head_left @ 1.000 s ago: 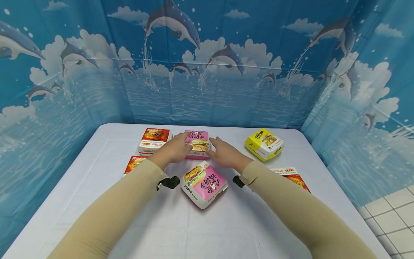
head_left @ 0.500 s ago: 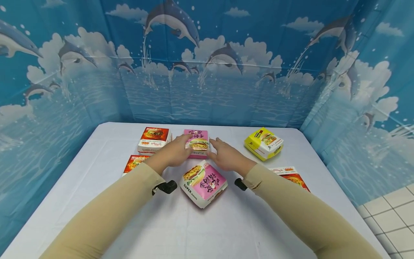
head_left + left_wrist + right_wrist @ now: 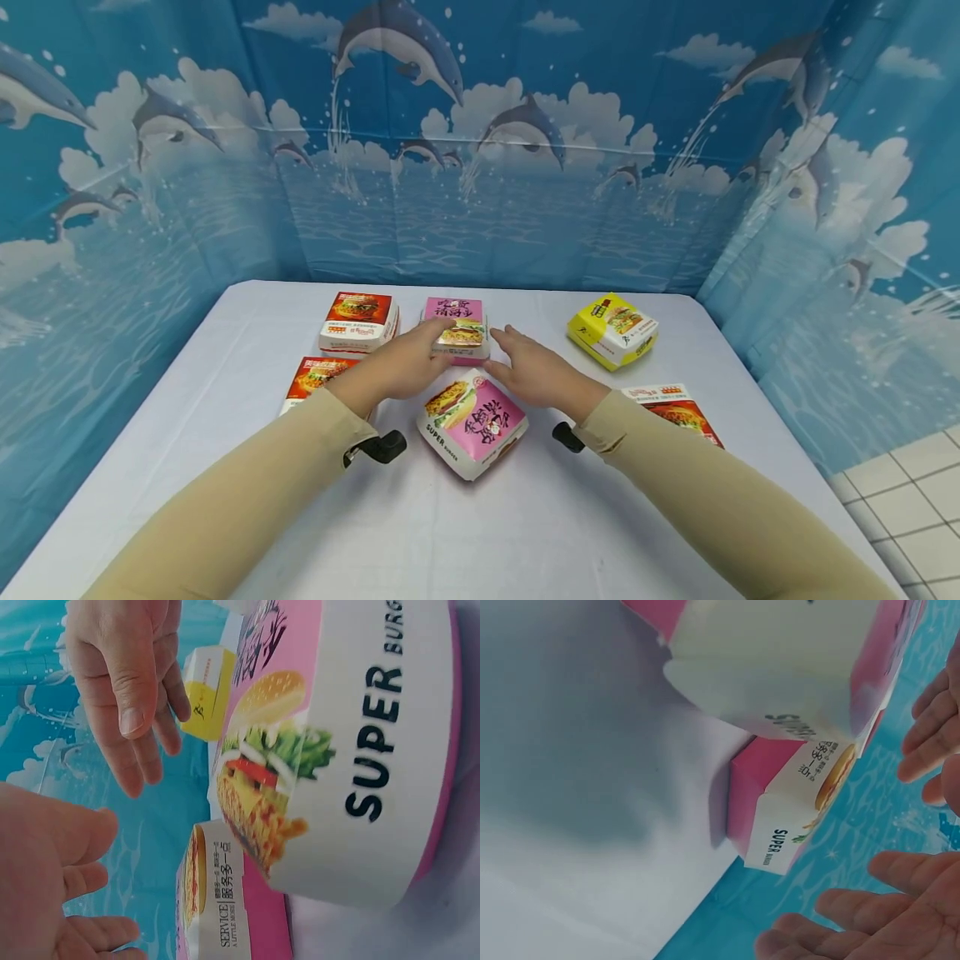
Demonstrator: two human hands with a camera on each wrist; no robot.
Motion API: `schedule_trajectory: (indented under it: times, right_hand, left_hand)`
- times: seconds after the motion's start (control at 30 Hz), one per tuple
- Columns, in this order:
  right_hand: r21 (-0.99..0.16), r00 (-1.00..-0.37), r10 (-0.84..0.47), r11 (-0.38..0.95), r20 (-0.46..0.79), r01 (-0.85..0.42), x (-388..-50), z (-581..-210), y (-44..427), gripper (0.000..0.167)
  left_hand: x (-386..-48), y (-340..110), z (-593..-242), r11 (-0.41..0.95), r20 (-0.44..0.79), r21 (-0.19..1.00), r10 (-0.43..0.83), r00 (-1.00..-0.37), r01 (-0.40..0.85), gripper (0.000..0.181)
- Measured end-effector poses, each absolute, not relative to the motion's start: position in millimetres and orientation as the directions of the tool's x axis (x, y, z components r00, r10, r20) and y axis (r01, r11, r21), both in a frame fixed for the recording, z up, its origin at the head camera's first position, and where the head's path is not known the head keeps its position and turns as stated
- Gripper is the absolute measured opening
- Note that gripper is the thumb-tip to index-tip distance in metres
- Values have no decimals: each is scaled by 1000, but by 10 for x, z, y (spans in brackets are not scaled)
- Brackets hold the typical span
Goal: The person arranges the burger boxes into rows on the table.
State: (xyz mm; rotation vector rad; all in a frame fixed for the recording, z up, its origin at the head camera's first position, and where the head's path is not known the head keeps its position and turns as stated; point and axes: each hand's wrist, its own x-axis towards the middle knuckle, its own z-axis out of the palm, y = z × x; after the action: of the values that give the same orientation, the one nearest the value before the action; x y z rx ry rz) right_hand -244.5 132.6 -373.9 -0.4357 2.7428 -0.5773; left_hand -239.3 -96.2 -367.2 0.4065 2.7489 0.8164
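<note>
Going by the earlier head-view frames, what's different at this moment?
The left hand and right hand have drawn slightly back from the far pink box, toward the nearer pink box. No grip or release is plain to see. Both pink boxes and the yellow box stayed where they were on the table.

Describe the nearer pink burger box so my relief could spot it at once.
Over the white-covered table, find the left hand and right hand. Just nearer the person sits the nearer pink burger box, dark lettering and a burger picture on its lid. The farther pink burger box stands nearly square to the table's back edge; this one is turned diagonally, a corner toward the person.
</note>
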Motion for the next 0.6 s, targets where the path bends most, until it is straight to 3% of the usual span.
schedule_trajectory:
  times: [0.6]
  right_hand:
    - [-426, -885, -394, 865, -247, -266, -2101, -3831, 1456, 79]
  left_hand:
    - [-2040, -930, -3754, 787, -196, 568, 413, -889, 241, 72]
